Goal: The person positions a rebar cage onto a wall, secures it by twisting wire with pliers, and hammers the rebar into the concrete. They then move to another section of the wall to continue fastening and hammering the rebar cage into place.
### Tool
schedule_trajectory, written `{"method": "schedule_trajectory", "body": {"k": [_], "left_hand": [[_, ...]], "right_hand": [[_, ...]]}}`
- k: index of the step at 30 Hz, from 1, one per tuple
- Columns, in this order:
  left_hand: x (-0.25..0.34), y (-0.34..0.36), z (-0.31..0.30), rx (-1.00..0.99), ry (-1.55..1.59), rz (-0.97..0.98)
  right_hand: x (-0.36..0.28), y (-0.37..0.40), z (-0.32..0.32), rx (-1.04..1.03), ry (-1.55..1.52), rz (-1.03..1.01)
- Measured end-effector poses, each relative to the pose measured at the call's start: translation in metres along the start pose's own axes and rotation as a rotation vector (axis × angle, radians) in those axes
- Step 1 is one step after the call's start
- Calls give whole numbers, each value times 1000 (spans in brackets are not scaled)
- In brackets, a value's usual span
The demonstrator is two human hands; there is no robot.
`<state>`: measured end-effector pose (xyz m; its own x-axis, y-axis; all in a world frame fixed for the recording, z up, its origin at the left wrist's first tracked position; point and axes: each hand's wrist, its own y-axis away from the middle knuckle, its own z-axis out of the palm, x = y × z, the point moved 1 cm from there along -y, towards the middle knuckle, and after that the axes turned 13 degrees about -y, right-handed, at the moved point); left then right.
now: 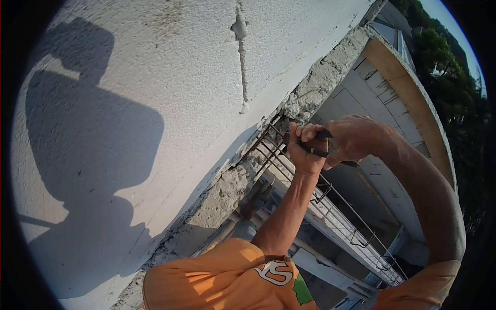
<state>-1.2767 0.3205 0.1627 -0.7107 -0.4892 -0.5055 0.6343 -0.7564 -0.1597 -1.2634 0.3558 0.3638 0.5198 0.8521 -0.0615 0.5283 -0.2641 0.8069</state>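
Observation:
Black-handled pliers (315,152) with a yellow mark are held up against the broken edge of the wall. Around their handles is my right hand (356,137), closed, with its wrist bent over from the right. My left hand (306,150) is closed beside the handles, thumb up, close to the concrete; what its fingers hold is hidden. The jaws of the pliers cannot be made out. Next to my left hand, the end of a rebar cage (269,147) of thin steel bars and stirrups meets the rough concrete.
A pale rendered wall (196,103) with a filled crack fills the left, bearing a shadow of a head and shoulders. Broken concrete (222,196) runs along its edge. The cage extends down right beside a block wall (361,98) with a curved wooden board (398,77). Trees stand beyond.

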Motion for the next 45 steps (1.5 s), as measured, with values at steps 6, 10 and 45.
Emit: {"method": "schedule_trajectory", "body": {"k": [6, 10, 45], "left_hand": [[-1, -6, 17, 418, 98, 18], [-2, 13, 12, 299, -83, -34], [1, 0, -3, 297, -100, -62]], "right_hand": [[1, -4, 46, 628, 714, -70], [5, -11, 28, 420, 406, 15], [41, -22, -5, -294, -475, 232]]}}
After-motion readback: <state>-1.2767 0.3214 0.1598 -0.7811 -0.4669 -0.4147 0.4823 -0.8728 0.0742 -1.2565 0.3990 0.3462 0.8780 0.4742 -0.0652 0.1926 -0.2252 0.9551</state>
